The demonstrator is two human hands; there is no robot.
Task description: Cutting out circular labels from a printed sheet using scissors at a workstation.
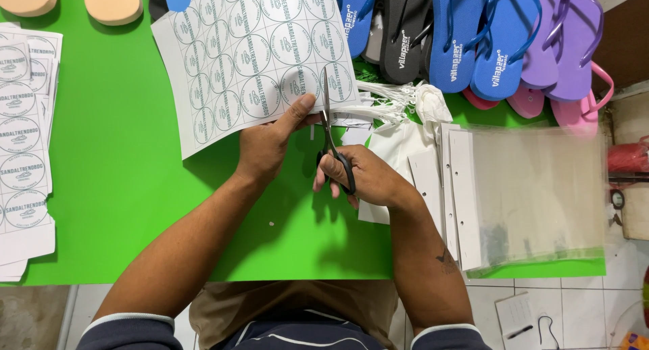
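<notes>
Near the middle of the frame, above the green desk [122, 188], the person's right hand [362, 178] is gripping black-handled scissors [329, 130], fingers closed through the loops, blades pointing toward the top of the frame. The left hand [267, 144] is pinching the lower edge of a white sheet of round printed stickers [253, 53], thumb on top. That sheet is lying up and left of the hands, its right edge meeting the blades, so the cut line is running vertically between both hands.
</notes>
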